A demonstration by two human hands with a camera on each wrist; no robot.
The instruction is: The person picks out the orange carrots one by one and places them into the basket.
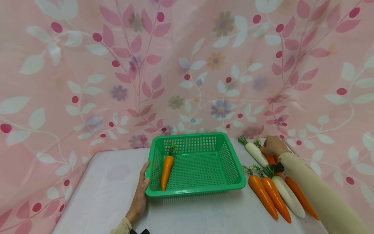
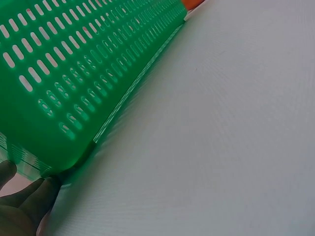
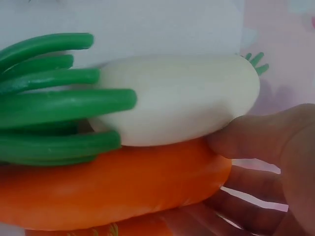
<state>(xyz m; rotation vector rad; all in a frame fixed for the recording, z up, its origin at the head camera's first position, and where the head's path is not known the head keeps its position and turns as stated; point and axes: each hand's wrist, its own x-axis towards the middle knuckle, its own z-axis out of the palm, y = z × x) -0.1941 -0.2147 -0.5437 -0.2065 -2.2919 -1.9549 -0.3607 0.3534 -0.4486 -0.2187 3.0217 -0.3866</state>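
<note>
A green plastic basket (image 1: 195,191) with one orange carrot (image 1: 167,172) in its left side stands mid-table. My left hand (image 1: 141,191) holds the basket's left side, thumb at the rim and fingers along the outer wall; its fingers (image 2: 42,196) show by the lower corner in the left wrist view. At the back right, my right hand (image 1: 274,146) grips the end of a carrot (image 3: 123,184), thumb above and fingers beneath. Pressed beside that carrot is a white radish (image 3: 182,98). Part of the held carrot is hidden by the hand in the head view.
Several carrots (image 1: 263,196) and another white radish (image 1: 287,195) with green tops lie right of the basket, near my right forearm. A pink floral cloth (image 1: 187,65) hangs behind the white table (image 1: 108,191).
</note>
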